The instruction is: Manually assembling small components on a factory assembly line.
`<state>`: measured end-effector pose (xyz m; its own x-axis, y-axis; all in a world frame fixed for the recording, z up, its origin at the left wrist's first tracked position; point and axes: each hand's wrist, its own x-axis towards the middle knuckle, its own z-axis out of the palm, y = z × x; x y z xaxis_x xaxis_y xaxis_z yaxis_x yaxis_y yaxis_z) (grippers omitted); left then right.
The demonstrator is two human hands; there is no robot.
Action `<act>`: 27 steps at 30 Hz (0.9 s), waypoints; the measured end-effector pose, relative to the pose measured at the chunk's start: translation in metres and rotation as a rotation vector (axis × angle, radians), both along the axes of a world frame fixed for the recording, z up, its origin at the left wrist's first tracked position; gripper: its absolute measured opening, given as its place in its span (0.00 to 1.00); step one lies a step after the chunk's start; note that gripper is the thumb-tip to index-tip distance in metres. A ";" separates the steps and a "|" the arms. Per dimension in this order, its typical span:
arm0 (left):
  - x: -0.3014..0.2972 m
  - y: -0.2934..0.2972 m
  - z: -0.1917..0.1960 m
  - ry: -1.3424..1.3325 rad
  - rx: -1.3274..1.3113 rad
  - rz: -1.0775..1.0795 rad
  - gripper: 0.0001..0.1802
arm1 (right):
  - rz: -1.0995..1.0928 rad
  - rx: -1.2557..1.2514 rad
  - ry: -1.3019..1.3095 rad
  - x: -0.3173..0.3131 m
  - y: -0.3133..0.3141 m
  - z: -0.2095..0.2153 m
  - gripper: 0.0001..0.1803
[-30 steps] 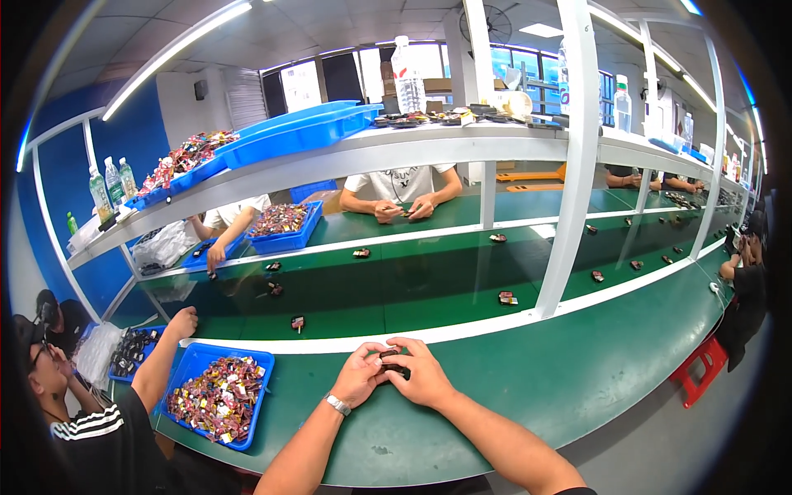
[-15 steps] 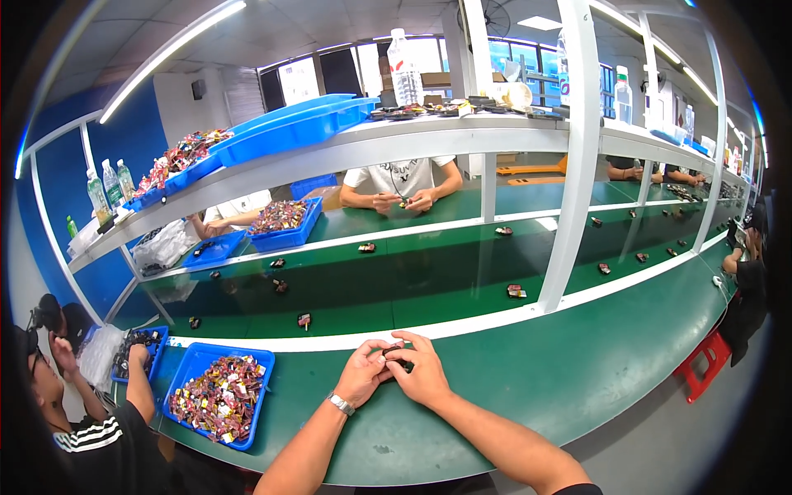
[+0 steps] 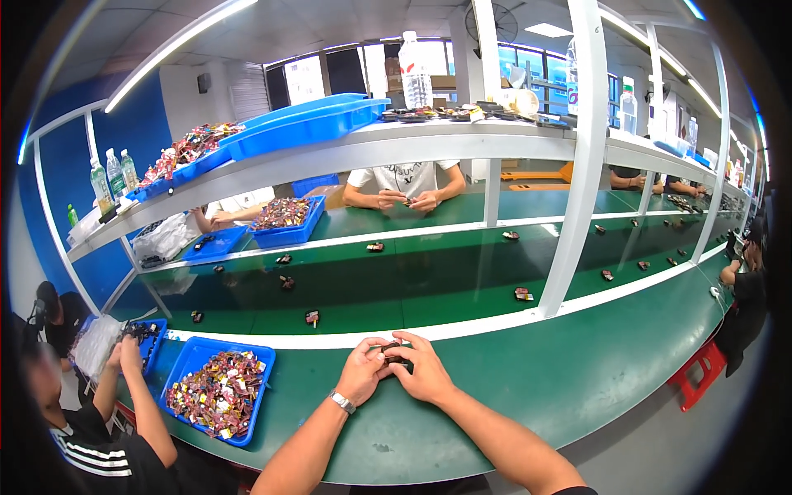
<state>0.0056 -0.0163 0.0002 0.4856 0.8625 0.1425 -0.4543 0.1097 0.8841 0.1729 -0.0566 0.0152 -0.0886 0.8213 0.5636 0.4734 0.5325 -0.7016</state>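
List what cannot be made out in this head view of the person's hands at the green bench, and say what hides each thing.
- Small dark part, head view: mostly covered by left hand and right hand; its shape is unclear.
- Pieces in blue tray: too small to identify.
- Items on green conveyor belt: too small.
- Right elbow: cut off by lower edge.

Blue wall [image 3: 58,173]; ceiling strip light [image 3: 177,45]; windows [image 3: 305,78] behind.
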 end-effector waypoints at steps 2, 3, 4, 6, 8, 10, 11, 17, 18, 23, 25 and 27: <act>0.005 -0.001 0.002 -0.016 -0.033 -0.028 0.13 | -0.052 0.008 -0.057 0.005 0.001 0.002 0.10; 0.005 -0.002 0.002 -0.006 -0.044 -0.026 0.14 | -0.100 0.072 -0.074 0.004 0.000 0.004 0.09; 0.004 -0.001 0.002 -0.008 -0.044 -0.024 0.14 | -0.098 0.073 -0.075 0.002 -0.001 0.007 0.09; 0.003 -0.001 0.003 0.013 -0.057 -0.016 0.14 | -0.132 0.120 0.010 0.000 -0.002 0.013 0.08; 0.004 -0.003 0.005 0.014 -0.068 -0.021 0.15 | -0.154 0.188 -0.045 0.001 0.001 0.010 0.08; 0.005 -0.003 0.007 0.014 -0.074 -0.030 0.16 | -0.181 0.261 -0.101 0.002 0.004 0.009 0.08; 0.005 -0.002 0.007 0.018 -0.077 -0.030 0.16 | -0.187 0.285 -0.114 0.002 0.004 0.007 0.08; 0.002 -0.001 0.004 0.033 -0.084 -0.023 0.15 | -0.182 0.320 -0.156 -0.002 0.002 0.011 0.07; 0.003 -0.001 0.005 0.037 -0.090 -0.022 0.15 | -0.176 0.328 -0.173 -0.001 0.003 0.011 0.07; 0.004 -0.003 0.007 0.036 -0.092 -0.034 0.15 | -0.187 0.345 -0.232 0.001 0.003 0.009 0.08; 0.004 -0.003 0.008 0.037 -0.089 -0.035 0.15 | -0.195 0.343 -0.242 0.000 0.003 0.008 0.08; 0.004 -0.003 0.008 0.064 -0.086 -0.020 0.13 | -0.204 0.323 -0.242 -0.001 0.003 0.007 0.08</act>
